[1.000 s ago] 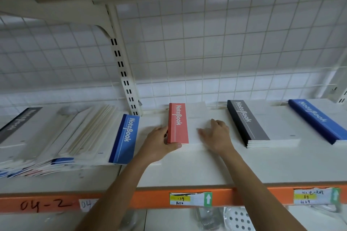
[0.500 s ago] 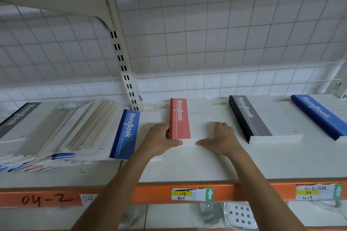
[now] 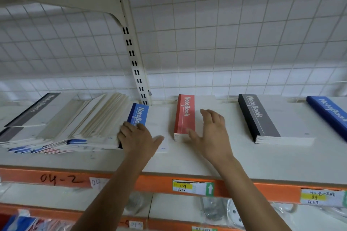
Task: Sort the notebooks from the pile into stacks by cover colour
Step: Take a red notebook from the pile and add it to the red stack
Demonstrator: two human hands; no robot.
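Observation:
A slumped pile of notebooks [image 3: 62,127] lies at the left of the shelf, with a blue-spined notebook [image 3: 139,114] on its right end. My left hand [image 3: 138,137] rests on the lower part of that blue notebook, fingers curled over its spine edge. A stack with a red-spined notebook [image 3: 185,114] on top sits in the middle. My right hand [image 3: 211,133] hovers open over the white cover of the red stack, thumb near its front corner. A black-spined stack [image 3: 262,118] and a blue-spined stack [image 3: 330,114] lie to the right.
The shelf board [image 3: 187,161] has an orange front rail [image 3: 154,184] with price labels. A wire grid back panel [image 3: 225,43] and a slotted upright post [image 3: 135,62] stand behind. Bagged goods lie on the shelf below.
My left hand left the red stack's spine and moved left onto the blue notebook on the pile. My right hand lifted off the red stack and opened.

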